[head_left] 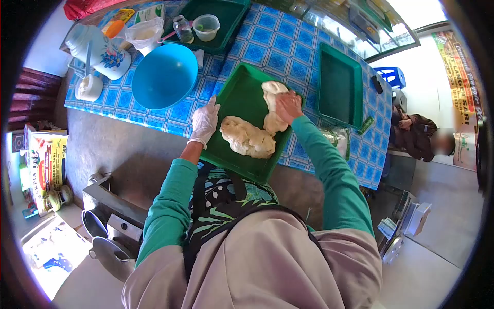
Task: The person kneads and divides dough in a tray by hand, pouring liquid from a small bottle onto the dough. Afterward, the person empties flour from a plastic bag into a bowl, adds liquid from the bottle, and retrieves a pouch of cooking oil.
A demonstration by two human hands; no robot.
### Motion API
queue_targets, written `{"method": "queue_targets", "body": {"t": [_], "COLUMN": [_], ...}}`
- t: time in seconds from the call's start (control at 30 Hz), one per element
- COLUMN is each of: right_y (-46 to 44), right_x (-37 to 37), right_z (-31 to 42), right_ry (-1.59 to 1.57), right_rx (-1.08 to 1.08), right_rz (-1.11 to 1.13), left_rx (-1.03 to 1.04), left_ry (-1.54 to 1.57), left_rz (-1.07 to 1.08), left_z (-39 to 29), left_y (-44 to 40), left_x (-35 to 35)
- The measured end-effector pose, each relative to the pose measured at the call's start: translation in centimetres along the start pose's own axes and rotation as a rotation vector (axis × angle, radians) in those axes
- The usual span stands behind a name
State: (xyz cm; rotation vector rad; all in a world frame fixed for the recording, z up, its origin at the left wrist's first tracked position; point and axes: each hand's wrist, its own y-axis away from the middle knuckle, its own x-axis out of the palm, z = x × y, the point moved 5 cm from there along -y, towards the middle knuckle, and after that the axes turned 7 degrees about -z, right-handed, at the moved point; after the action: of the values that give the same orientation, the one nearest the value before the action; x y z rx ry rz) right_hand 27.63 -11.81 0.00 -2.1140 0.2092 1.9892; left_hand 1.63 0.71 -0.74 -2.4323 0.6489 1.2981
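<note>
A green tray (213, 139) lies tilted at the near edge of the table and holds two lumps of pale dough. The larger lump (247, 138) is near the tray's front; a longer one (274, 122) runs along its right side. My left hand (205, 122), in a thin whitish glove, is at the tray's left rim, its fingers wrapped over the edge. Pressed on the longer lump is my right hand (288, 106), which looks bare, with its fingers lying flat over the dough.
A blue bowl (164, 76), a flowered jug (103, 54) and a white mug (89, 88) stand left on the tablecloth (278, 46). Another green tray (339, 85) is at right. Behind it rises a glass case (360, 26). A person (416, 134) sits at far right.
</note>
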Motion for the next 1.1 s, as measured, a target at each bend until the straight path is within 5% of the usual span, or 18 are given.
{"method": "queue_targets", "body": {"t": [0.17, 0.23, 0.27, 0.33, 0.37, 0.47, 0.6, 0.67, 0.7, 0.77, 0.8, 0.87, 1.0, 1.1], "right_y": [4.0, 7.8, 9.2, 10.9, 10.6, 9.8, 9.3, 7.0, 6.0, 3.6, 2.3, -0.1, -1.5, 2.5], "right_x": [-2.9, -6.2, -7.4, -8.8, -10.9, -13.9, -6.0, -4.9, -4.8, -3.8, -2.4, -0.3, -0.1, -2.0], "right_z": [-2.1, 1.1, 1.9, 2.5, 3.2, 5.7, 11.5, 13.0, 13.8, 12.9, 13.0, 11.0, 14.4, 19.7], "right_ry": [-0.233, 0.002, -0.001, -0.211, -0.212, -0.316, -0.868, -0.343, -0.353, -0.367, -0.370, -0.458, -0.334, -0.227], "right_rx": [0.198, 0.007, 0.015, 0.167, 0.176, -0.032, -0.418, -0.488, -0.498, -0.054, -0.064, 0.431, 0.496, 0.135], "right_rz": [0.134, -0.301, -0.291, 0.192, 0.201, -0.109, 0.008, -0.041, -0.031, -0.008, 0.007, -0.261, -0.343, -0.117], "left_rx": [-0.007, -0.019, -0.004, 0.061, 0.064, 0.161, 0.156, 0.152, 0.155, 0.052, 0.054, 0.034, 0.087, 0.033], "left_ry": [0.007, 0.005, 0.005, -0.003, -0.001, 0.042, 0.095, 0.204, 0.308, 0.289, 0.340, 0.351, 0.441, 0.395], "left_rz": [-0.031, -0.016, -0.008, -0.042, -0.030, -0.032, 0.013, -0.051, -0.112, -0.031, -0.030, -0.004, -0.025, 0.046], "left_z": [-0.3, -0.2, -0.5, -0.3, -0.4, -1.0, -1.0, -1.0, -0.8, -0.3, -0.2, 0.0, 0.6, 0.8], "left_y": [-0.2, 0.1, 0.1, -0.1, -0.4, -1.3, -2.1, -2.4, -2.3, -2.6, -2.7, -2.7, -3.8, -4.1], "left_x": [-0.2, -0.1, -0.4, 0.1, 0.5, 0.1, -0.1, -0.4, -0.7, -0.3, -0.4, -0.5, 0.7, 1.3]}}
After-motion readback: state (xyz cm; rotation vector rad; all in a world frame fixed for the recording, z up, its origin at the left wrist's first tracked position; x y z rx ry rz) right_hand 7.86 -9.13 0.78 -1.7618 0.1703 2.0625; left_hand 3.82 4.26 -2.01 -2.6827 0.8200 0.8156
